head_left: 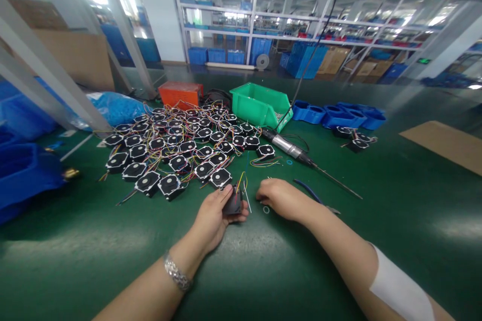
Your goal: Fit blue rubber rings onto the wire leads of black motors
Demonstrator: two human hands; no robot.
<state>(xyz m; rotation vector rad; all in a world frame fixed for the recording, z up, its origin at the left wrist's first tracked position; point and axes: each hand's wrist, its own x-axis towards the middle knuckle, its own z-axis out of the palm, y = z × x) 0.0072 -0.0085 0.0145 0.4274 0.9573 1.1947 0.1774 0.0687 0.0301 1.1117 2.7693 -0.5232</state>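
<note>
My left hand (220,215) is closed around a small, dark, boxy motor (232,204), with the thumb on its top edge and fingers beneath. Yellow, red and white wires rise from the motor and hang beside it. Just to the right, my right hand (280,198) is low over the table, its fingers bent and pressed together; whatever is between the fingertips is hidden. A small pale ring (266,209) lies on the green tabletop beneath those fingers. Many similar black motors (171,185) with pale corners and coloured wires are spread beyond my left hand.
An electric screwdriver (289,146) with a long bit lies beyond my right hand, its cable rising overhead. Blue-handled pliers (309,190) lie near my right forearm. Behind are a green bin (254,105), an orange box (181,94) and blue plastic holders (342,116). Cardboard (448,145) lies right.
</note>
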